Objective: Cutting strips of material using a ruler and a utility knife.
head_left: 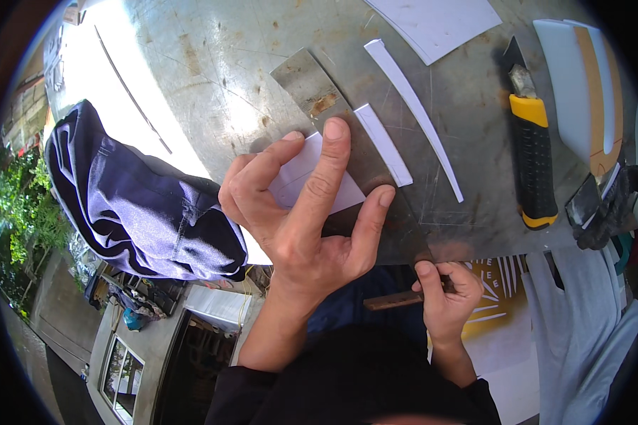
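Note:
A worn metal square [322,93] lies slantwise across white paper on the metal tabletop. Its blade runs from the upper middle down toward me, and its brown stock [393,301] sticks out past the table's near edge. My left hand [298,212] is spread over the blade and the paper piece [287,188], fingers stretched out and thumb apart. My right hand [448,297] pinches the square at its near corner. On the blade's right side shows a narrow white paper strip [383,145]. Further right lies a curved white strip [422,120].
A yellow-and-black utility knife [533,156] lies at right, blade pointing away. Beyond it are white and tan curved pieces [581,92]. A larger white sheet [439,25] lies at the far side. Dark blue cloth [142,198] is bunched at left. Grey cloth [574,312] hangs at lower right.

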Demonstrator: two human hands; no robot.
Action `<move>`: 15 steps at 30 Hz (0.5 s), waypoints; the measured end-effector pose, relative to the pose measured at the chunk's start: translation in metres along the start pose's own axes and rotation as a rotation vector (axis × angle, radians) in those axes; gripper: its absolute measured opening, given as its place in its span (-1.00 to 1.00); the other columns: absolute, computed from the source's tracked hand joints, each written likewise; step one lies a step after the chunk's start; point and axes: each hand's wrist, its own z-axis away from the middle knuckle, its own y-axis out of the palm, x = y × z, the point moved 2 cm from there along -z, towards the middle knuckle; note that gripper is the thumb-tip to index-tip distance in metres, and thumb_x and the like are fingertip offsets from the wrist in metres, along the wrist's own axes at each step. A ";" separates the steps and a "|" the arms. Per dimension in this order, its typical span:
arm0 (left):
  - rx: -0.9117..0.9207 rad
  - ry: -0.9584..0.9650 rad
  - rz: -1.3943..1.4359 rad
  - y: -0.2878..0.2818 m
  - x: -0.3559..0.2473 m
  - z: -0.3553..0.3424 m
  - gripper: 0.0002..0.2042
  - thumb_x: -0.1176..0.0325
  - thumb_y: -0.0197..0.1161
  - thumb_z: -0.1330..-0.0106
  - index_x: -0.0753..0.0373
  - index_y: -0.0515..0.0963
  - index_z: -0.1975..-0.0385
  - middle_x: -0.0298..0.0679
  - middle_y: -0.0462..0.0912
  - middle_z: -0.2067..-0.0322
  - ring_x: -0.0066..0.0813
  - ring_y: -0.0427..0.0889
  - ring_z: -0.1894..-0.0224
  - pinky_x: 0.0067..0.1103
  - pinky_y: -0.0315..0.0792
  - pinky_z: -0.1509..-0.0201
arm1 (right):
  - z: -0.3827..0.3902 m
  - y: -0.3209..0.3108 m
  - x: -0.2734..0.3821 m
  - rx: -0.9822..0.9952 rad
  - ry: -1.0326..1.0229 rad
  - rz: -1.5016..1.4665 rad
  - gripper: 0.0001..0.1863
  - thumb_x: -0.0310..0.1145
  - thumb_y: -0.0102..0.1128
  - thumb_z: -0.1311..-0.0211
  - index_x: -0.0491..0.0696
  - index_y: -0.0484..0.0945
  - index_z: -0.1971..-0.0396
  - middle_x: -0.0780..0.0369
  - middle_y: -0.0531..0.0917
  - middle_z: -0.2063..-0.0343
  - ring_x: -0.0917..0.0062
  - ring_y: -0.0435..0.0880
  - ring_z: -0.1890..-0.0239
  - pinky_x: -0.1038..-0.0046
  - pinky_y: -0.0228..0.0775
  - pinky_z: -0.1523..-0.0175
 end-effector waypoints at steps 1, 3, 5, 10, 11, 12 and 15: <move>0.001 -0.004 0.004 0.000 0.000 0.000 -0.34 0.10 0.58 -0.05 0.21 0.66 -0.20 -0.05 0.48 -0.05 -0.15 0.32 -0.12 -0.32 0.19 -0.31 | 0.001 0.000 -0.001 -0.008 0.022 -0.020 -0.78 -0.47 0.44 -0.28 -0.22 0.60 0.51 0.27 0.64 0.66 0.69 0.60 0.63 0.64 0.30 0.48; 0.007 -0.011 -0.004 -0.001 -0.001 0.000 -0.34 0.09 0.58 -0.06 0.20 0.66 -0.20 -0.06 0.48 -0.04 -0.15 0.32 -0.13 -0.31 0.18 -0.31 | 0.001 -0.001 0.000 -0.003 0.022 -0.006 -0.77 -0.47 0.44 -0.29 -0.22 0.60 0.51 0.27 0.64 0.66 0.69 0.60 0.63 0.64 0.30 0.49; 0.014 -0.018 -0.014 -0.001 -0.001 0.000 -0.34 0.09 0.57 -0.06 0.20 0.66 -0.21 -0.06 0.49 -0.04 -0.15 0.32 -0.13 -0.30 0.17 -0.32 | 0.001 -0.001 0.000 0.002 0.023 0.007 -0.77 -0.47 0.44 -0.30 -0.22 0.60 0.51 0.27 0.63 0.66 0.69 0.60 0.62 0.64 0.30 0.49; 0.018 -0.013 -0.013 -0.002 -0.001 0.000 -0.34 0.07 0.57 -0.07 0.20 0.65 -0.21 -0.07 0.50 -0.02 -0.17 0.31 -0.14 -0.28 0.13 -0.34 | 0.002 0.000 0.001 -0.009 0.042 -0.014 -0.77 -0.47 0.44 -0.29 -0.22 0.60 0.51 0.27 0.64 0.65 0.69 0.60 0.62 0.64 0.30 0.48; 0.018 -0.013 -0.012 -0.001 0.000 0.000 -0.34 0.07 0.57 -0.07 0.20 0.65 -0.21 -0.07 0.50 -0.02 -0.17 0.31 -0.14 -0.28 0.13 -0.34 | 0.001 0.000 0.001 -0.010 0.042 -0.014 -0.77 -0.47 0.44 -0.29 -0.22 0.60 0.51 0.27 0.64 0.65 0.69 0.60 0.62 0.64 0.30 0.48; 0.018 -0.014 -0.010 -0.001 0.000 0.001 -0.34 0.07 0.57 -0.07 0.20 0.65 -0.21 -0.07 0.50 -0.02 -0.17 0.31 -0.14 -0.28 0.14 -0.34 | 0.001 0.000 0.001 -0.004 0.034 -0.002 -0.77 -0.47 0.44 -0.29 -0.22 0.60 0.51 0.27 0.63 0.65 0.69 0.61 0.62 0.64 0.31 0.48; 0.005 -0.011 0.001 0.000 0.000 0.000 -0.35 0.08 0.57 -0.08 0.20 0.65 -0.21 -0.07 0.50 -0.02 -0.17 0.31 -0.14 -0.28 0.14 -0.34 | 0.001 -0.001 0.000 0.003 0.022 0.012 -0.78 -0.48 0.43 -0.29 -0.23 0.60 0.51 0.27 0.63 0.65 0.68 0.61 0.62 0.64 0.32 0.49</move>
